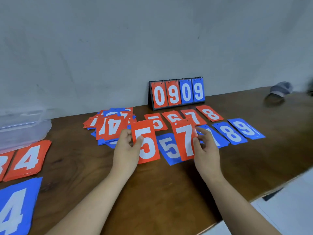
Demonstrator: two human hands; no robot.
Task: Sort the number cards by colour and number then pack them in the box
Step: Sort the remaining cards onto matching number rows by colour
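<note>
My left hand [126,146] pinches a red 5 card [146,143] by its left edge, above the wooden table [169,184]. My right hand [205,146] pinches a red 7 card [185,139] by its right edge. Behind them lie red piles 5 [156,122], 6 [172,117], 7 [194,117] and 8 [210,113]. Blue piles 5 [169,149], 8 [230,134] and 9 [246,128] lie in the nearer row; a blue pile behind my right hand is mostly hidden. An unsorted heap of red and blue cards [110,126] sits at the left.
A clear plastic box [23,126] stands at the far left by the wall. Red 4 pile [28,160] and blue 4 pile [15,211] lie near the left front. A flip scoreboard reading 0909 [177,93] stands against the wall. A grey cap [279,90] lies far right.
</note>
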